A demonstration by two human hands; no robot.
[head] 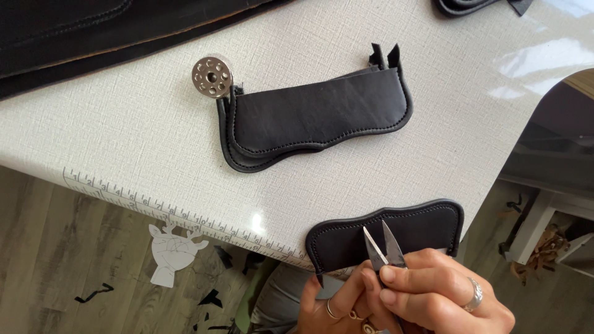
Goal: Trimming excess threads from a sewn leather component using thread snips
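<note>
Looking down from our head camera, we see our right hand wrapped around small thread snips, with the two sharp blades open in a little V and pointing up. Our left hand sits just beside it, low in the picture, and its fingers pinch the bottom edge of a small black leather piece. That piece hangs half off the edge of the white tabletop, right in front of us, and the snip tips lie over its lower middle. We think the job in hand is trimming this piece, so we should hold it flat and tight, keep the blades close to the stitched edge, and cut only the loose bit, not the stitches. Small, slow snips are best, with our left fingers kept away from the blades. Farther up on the tabletop lies a bigger stack of black leather pieces, well apart from our hands. A round metal bobbin with little holes sits touching its left end. A ruler strip runs along the tabletop edge. Down on the wooden floor we see a white paper shape and dark scraps.
</note>
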